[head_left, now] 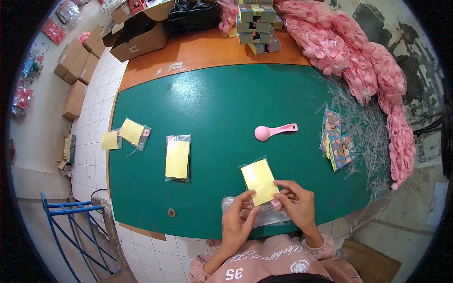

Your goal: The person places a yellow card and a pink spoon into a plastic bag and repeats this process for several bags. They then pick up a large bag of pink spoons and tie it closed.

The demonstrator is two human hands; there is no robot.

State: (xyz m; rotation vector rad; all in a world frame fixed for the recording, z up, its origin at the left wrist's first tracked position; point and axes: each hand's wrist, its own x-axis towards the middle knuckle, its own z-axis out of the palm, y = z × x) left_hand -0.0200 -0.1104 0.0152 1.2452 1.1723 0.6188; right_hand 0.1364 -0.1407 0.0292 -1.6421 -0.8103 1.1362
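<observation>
A clear plastic bag with a yellow card (261,179) in it is between my two hands near the table's front edge. A bit of pink plastic, probably a spoon's end, shows at its lower right corner. My left hand (239,219) grips the lower left corner between thumb and fingers. On the lower right, my right hand (297,203) pinches the bag by the pink part. Flat clear bags (271,219) lie beneath my hands. Beyond them, a loose pink spoon (262,133) rests on the green tabletop (212,108).
Packets with yellow cards (178,159) lie left, two overlapping (132,131) near the edge. A round metal disc (171,212) is at front left. Printed cards (343,150) and clear plastic strips (361,127) cover the right side. Bagged pink spoons (363,70) and card stacks (257,23) stand behind.
</observation>
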